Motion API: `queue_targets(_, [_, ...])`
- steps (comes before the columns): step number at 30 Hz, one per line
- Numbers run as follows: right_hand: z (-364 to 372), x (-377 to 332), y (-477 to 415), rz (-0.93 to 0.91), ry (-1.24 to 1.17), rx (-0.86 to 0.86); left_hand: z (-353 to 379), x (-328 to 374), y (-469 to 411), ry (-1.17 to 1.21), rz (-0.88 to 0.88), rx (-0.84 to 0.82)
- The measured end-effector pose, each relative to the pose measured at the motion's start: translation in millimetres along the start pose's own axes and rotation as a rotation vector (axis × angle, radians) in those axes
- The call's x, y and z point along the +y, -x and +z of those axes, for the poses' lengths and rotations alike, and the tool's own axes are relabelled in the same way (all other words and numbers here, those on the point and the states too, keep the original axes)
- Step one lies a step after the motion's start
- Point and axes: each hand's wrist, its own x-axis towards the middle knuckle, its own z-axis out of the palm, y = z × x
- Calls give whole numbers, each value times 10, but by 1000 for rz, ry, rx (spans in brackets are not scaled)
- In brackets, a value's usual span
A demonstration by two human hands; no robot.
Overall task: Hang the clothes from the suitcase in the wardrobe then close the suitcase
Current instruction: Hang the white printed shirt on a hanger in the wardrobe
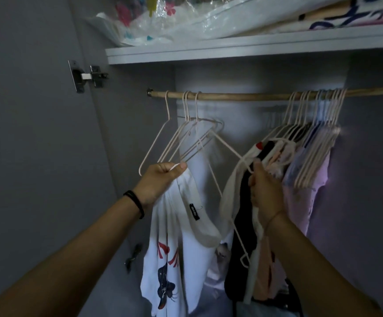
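We note both arms raised into the wardrobe [209, 52]. Left hand [160, 183] clasps the white printed shirt [174, 248] below the rod [243, 96]. Right hand [266, 191] clasps 1 loose hanger [228, 147] against a garment bundle [241, 236].

Pale clothes and pink hangers in a grey wardrobe [37, 133]

Below the left hand's [160, 179] grip hangs a white T-shirt [176, 248] printed in red and dark blue, with a black label [194, 212]. The hanger [228, 148] in the right hand's [266, 191] grip is pale pink. Left of that grip are a cream garment [229, 195] and a black garment [241, 225], and right of it lilac and pink clothes [305, 179].
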Motion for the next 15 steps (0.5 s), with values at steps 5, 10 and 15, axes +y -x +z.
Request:
queue_targets(5, [-305, -177, 138, -20, -432, -1, 91, -57, 130, -73, 25, -12])
queue_targets(10, [-605, -407, 239, 45, -829, -242, 154, -138, 278, -160, 33, 9])
queue_targets(15, [-806, -663, 424, -52, -932, -340, 236, -109, 401, -155, 7, 31])
